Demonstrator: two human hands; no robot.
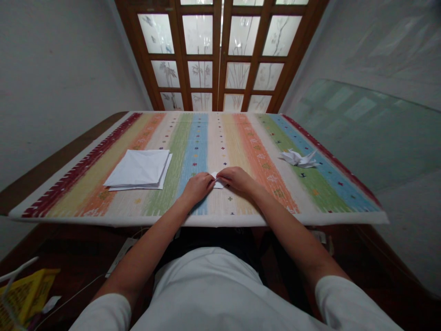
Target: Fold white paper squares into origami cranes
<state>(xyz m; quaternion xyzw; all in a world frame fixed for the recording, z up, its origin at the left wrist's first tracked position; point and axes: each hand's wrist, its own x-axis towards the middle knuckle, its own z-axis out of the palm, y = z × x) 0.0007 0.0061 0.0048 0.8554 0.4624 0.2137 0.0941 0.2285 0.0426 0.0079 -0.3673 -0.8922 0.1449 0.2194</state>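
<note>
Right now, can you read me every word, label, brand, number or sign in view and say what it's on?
No readable text shows anywhere.
Small white paper in the left hand and right hand: no writing visible.
Paper stack, folded paper cranes: none visible.
Tablecloth: motifs, no legible letters.
Door panes: plant designs, no legible words.
Yellow basket: too blurred to read any marks.

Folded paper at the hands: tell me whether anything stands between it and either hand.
Nothing visible does. The left hand and right hand both have fingers on the paper. The stack lies off left, the crane off right.
</note>
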